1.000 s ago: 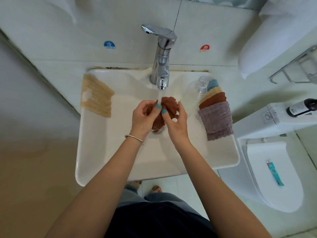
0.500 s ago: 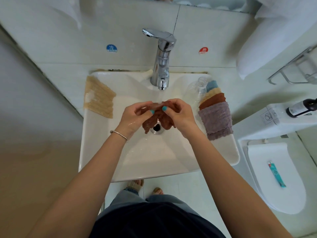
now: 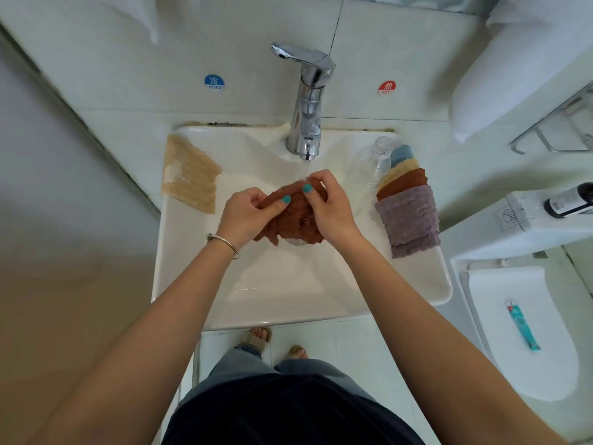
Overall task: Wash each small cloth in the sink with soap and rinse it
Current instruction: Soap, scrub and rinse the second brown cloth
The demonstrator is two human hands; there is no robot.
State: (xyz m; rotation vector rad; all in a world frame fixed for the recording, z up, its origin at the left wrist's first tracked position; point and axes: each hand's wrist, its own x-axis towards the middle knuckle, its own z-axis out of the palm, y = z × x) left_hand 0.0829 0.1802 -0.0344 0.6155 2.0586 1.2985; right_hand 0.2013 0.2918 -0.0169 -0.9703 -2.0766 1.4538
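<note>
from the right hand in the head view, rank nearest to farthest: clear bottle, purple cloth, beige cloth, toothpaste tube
From the right hand:
1. Clear bottle, lying just beyond it on the sink's right side.
2. Purple cloth, draped over the right rim.
3. Beige cloth, on the left rim.
4. Toothpaste tube, on the toilet lid, far right.

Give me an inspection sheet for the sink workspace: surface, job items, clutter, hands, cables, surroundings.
Surface: white sink, basin wet; tap running a thin stream.
Job's things: brown cloth held over the drain under the stream; beige cloth draped on the left rim; stack of folded cloths on the right rim, purple one on top.
Clutter: clear bottle lying beside the stack.
Hands: left hand and right hand both grip the brown cloth.
Cables: nothing seen.
Surroundings: toilet to the right with a teal tube on its lid; dark bottle on the cistern; cold and hot stickers on the tiled wall.
</note>
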